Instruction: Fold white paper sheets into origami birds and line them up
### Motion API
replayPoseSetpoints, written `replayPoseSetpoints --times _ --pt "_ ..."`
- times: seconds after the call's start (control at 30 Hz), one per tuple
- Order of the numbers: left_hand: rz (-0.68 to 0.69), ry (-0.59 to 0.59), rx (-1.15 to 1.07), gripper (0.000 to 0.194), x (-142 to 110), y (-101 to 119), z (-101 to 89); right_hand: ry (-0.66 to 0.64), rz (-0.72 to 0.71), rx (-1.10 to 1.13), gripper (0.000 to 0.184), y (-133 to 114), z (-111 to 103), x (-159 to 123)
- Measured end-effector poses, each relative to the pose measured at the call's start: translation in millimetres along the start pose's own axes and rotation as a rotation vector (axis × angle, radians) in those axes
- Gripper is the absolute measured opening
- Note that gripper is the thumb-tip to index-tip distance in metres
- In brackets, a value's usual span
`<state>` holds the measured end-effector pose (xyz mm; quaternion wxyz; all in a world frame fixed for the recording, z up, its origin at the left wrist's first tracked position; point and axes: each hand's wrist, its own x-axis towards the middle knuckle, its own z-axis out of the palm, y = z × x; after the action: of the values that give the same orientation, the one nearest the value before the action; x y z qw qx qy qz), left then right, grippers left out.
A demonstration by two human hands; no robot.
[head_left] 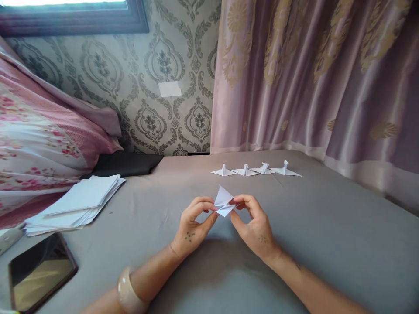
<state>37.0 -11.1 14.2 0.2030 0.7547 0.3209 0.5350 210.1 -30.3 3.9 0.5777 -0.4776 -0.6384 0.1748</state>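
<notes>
In two hands [194, 220] [257, 224] | one folded paper [224, 201] | beyond: four paper birds [246, 171]

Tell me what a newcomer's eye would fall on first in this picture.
First, the folded white paper near the centre, pinched between the left grip and right grip. Next, the row of four white paper figures on the grey cloth, farther back and to the right. Then the gold-patterned pink curtain filling the upper right.

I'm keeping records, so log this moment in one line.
left hand: pinching folded paper | right hand: pinching its other side | four paper figures: in a row beyond
</notes>
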Motion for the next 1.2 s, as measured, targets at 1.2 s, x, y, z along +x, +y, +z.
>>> replayPoseSetpoints --times 1.2 --pt "-0.516 -0.117 -0.547 0.02 1.4 0.1 7.1 -0.258 0.378 0.436 0.02 5.8 -5.2 11.1"
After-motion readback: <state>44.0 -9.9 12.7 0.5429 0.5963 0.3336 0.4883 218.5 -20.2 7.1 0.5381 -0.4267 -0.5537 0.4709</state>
